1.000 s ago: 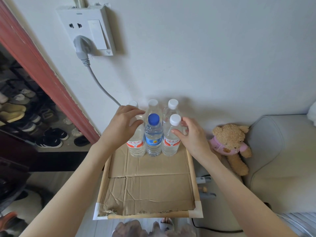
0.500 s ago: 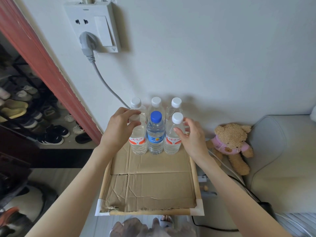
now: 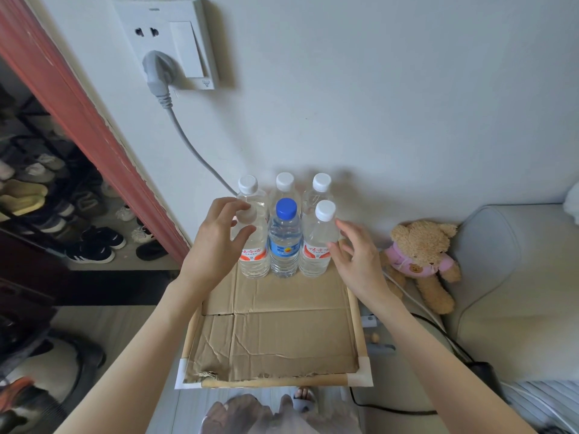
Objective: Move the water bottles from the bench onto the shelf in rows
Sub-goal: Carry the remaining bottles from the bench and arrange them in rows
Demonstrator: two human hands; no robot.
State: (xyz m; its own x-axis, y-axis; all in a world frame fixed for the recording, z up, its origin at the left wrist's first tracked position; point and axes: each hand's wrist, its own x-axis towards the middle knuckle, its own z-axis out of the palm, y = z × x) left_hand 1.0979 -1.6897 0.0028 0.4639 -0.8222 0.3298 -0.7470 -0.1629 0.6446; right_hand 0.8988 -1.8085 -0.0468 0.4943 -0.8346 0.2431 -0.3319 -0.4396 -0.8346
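The person's left hand (image 3: 219,242) and right hand (image 3: 354,258), fingers spread and gripping nothing, are flanking the front row of water bottles (image 3: 284,242) at the shelf's (image 3: 275,336) twelve o'clock end (probably squaring them up).

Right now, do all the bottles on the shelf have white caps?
No: the middle bottle in the front row has a blue cap, while the other five bottles show white caps.
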